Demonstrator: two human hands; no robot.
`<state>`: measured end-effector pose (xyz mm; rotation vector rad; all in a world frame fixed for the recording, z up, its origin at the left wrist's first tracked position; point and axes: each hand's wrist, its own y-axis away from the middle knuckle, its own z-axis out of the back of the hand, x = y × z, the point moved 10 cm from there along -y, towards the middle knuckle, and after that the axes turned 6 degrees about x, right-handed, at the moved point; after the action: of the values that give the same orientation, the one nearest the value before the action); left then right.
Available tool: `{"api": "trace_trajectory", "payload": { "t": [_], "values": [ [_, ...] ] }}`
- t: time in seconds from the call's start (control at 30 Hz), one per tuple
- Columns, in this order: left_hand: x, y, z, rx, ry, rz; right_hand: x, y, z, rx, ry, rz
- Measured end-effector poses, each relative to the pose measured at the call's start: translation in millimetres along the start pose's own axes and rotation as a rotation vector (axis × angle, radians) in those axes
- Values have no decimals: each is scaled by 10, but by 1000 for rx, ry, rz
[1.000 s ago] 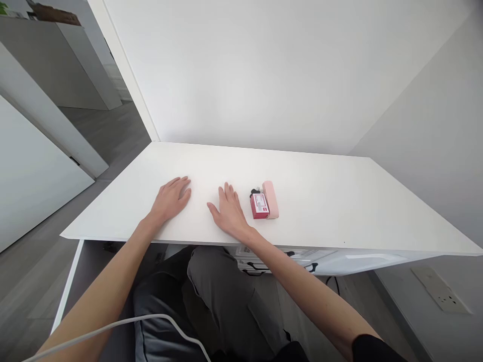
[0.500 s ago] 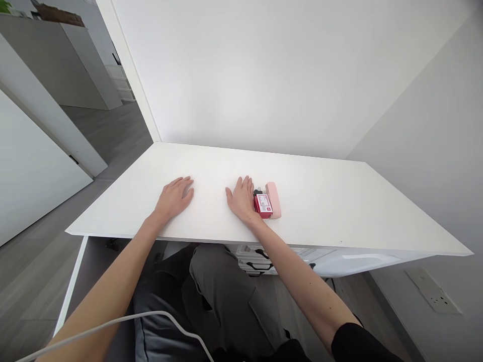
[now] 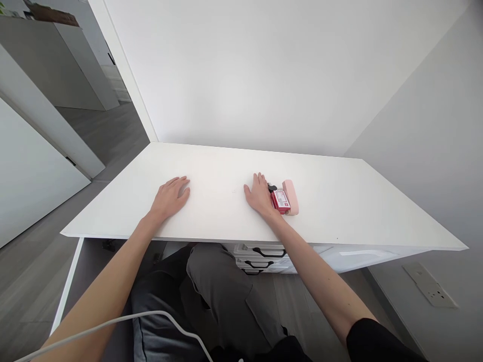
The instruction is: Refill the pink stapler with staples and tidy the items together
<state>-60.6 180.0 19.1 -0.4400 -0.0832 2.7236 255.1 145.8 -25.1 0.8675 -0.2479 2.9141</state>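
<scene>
My left hand [image 3: 169, 198] lies on the left part of the white tabletop [image 3: 215, 211], palm down, fingers stretched and holding nothing. Near the middle, my right hand [image 3: 259, 193] rests on its edge with fingers extended. Its outer side touches a small cluster of things. In that cluster are a red and white box [image 3: 281, 200], a long pink case [image 3: 290, 197] on the box's right, and a small black item [image 3: 272, 187] behind the box. I cannot make out what the black item is, and my hand partly covers the cluster's left side.
A white cable [image 3: 151, 313] crosses in front of my left forearm. Below the tabletop are white drawers with black handles [image 3: 260, 264] and an open compartment at left. A white wall [image 3: 245, 75] stands behind. A socket plate [image 3: 430, 285] is at lower right.
My right hand has slid to the right, and the red and white box, pink case and black item have shifted right with it. My left hand has stayed in place on the tabletop.
</scene>
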Motion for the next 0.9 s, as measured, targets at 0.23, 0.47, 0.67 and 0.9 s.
{"api": "trace_trajectory", "payload": {
  "t": [0.23,0.47,0.67,0.9],
  "values": [
    [-6,-14,16,6,1,5,-589,-54,348,-25,21,-21],
    [-29,-14,29,18,3,11,-1187,-5,746,-81,42,-80],
    [-19,-31,38,-4,1,-2,-1524,62,911,-161,42,-160],
    [-15,-27,32,-3,-4,0,-1587,82,983,-173,41,-152]
  ]
}}
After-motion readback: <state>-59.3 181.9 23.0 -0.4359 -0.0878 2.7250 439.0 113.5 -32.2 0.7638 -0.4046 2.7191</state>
